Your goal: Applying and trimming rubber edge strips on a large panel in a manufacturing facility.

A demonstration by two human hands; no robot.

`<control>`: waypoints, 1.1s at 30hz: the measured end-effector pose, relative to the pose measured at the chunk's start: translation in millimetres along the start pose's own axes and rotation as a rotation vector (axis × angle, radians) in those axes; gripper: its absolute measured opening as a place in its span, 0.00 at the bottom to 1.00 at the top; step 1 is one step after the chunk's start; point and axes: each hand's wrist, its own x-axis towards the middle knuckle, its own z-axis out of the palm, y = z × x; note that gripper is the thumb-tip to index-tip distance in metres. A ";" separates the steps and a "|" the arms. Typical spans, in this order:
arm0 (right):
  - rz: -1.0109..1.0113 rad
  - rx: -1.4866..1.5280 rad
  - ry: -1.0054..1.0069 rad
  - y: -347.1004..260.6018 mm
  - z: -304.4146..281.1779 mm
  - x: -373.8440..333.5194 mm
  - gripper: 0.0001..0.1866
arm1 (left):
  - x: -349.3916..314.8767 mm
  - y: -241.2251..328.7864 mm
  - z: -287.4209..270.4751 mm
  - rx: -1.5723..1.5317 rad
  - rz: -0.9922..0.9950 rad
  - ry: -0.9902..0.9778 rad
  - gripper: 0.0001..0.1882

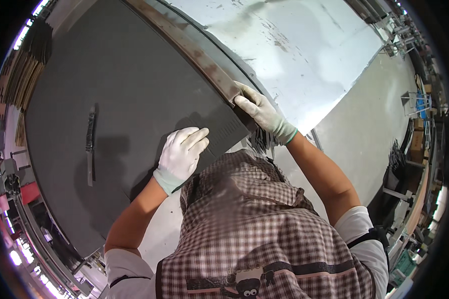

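Observation:
A large dark grey sheet (134, 65) covers the table in front of me. Along its right side lies a long brown, rust-spotted bar (194, 55), running from the far edge toward me. My right hand (264, 113), in a white glove, closes round the bar's near end, thumb on top. My left hand (180, 153), also gloved, rests on the sheet near its front edge, fingers stretched out and holding nothing. Just right of its fingertips, a row of short parallel slits (224, 132) marks the sheet. A knife (90, 144) with a black wrapped handle lies farther left.
Beyond the bar is a scuffed whitish sheet (304, 55). Dark thin strips (261, 141) hang by the table's front edge, close to my right wrist. Stacked brown sheets (27, 70) stand at the far left; cardboard boxes (417, 142) are on the right.

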 end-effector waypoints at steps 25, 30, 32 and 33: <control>-0.072 0.043 0.058 12.5 -1.7 -7.2 0.31 | 20.7 2.0 13.0 0.037 0.085 0.001 0.12; -0.027 0.106 0.033 8.0 -1.6 -2.2 0.30 | 25.8 -9.0 11.2 0.003 0.086 -0.042 0.11; -0.020 0.110 0.033 9.9 -5.5 -1.4 0.30 | 29.4 -11.0 10.0 -0.002 0.091 -0.051 0.11; -0.039 0.095 0.027 11.7 -7.2 -1.3 0.30 | 30.4 -11.9 9.4 -0.007 0.093 -0.061 0.10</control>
